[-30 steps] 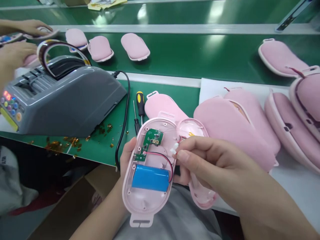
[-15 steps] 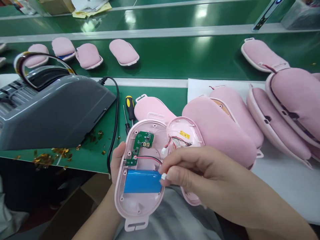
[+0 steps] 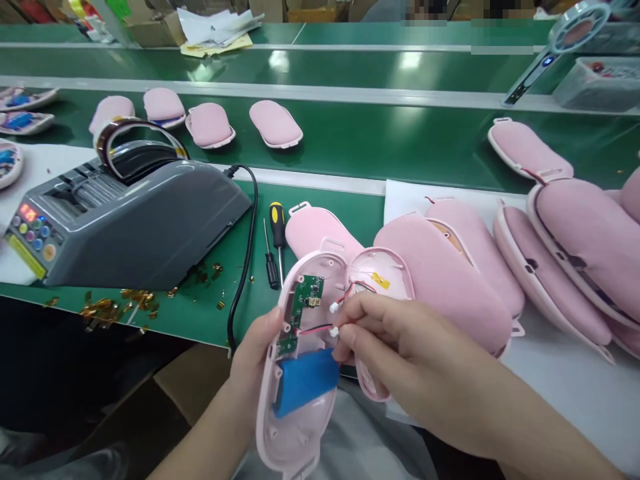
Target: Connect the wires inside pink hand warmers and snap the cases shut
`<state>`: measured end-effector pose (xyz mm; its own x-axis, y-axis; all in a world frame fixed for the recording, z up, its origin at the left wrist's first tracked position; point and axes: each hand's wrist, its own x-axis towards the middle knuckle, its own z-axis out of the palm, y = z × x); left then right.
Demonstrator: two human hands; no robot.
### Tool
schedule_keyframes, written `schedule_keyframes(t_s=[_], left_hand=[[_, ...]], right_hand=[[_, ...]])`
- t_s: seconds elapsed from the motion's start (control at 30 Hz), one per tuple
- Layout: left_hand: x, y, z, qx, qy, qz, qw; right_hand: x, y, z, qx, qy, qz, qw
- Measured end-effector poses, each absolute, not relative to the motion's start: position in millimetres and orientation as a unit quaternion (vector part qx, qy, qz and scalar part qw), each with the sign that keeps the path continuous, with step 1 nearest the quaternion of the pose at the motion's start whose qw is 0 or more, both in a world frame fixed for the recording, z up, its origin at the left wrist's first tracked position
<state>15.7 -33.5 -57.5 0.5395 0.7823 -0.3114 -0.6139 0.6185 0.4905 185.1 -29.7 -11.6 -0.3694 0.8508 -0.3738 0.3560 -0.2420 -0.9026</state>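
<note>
Head camera view shows the person's left hand (image 3: 259, 343) gripping a pink shell (image 3: 300, 443) by its left rim, the thumb laid along the edge and the other fingers mostly hidden behind it. The shell stands tilted, its open inside in view. A green circuit board (image 3: 300, 307) sits in its upper part, to the right of the left thumb, and a blue battery (image 3: 307, 383) lies below the board.

Over the shell's right edge, the right hand (image 3: 400, 343) has its thumb and forefinger pinched together on a small white plug (image 3: 334, 331) — it pokes out just past their tips, on the side toward the board. Red and black wires (image 3: 315, 329) run from the board toward those fingers. A second white plug (image 3: 334, 307) hangs on its own leads just above the pinch, near the forefinger; whether it touches is hard to tell.

Behind the right hand lies a smaller pink shell (image 3: 367, 263), partly covered — a strip of yellow tape (image 3: 381, 280) shows inside it. Two screwdrivers (image 3: 277, 223) rest on the green surface (image 3: 213, 327) beyond the left hand.
</note>
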Motion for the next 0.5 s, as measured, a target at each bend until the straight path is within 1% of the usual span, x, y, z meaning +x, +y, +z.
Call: schedule_keyframes(t_s=[0.17,0.27,0.37,0.5], left_hand=[[20.7,-39.0,-56.4,0.263,0.259,0.415,0.831],[22.9,-39.3,-59.1,0.27,0.251,0.424,0.827],[23.2,-38.6,-61.5,0.28,0.252,0.425,0.824],[21.6,-36.7,-65.0,0.333,0.266,0.399,0.812]], right_hand=[[170.3,-30.3,-11.7,-0.568,-0.517,0.588,0.255],[169.7,-30.6,-13.0,-0.567,-0.48,0.609,0.278],[172.1,-31.3,-13.7,-0.57,-0.476,0.61,0.278],[174.4,-30.4,-13.1,-0.583,-0.523,0.568,0.253]])
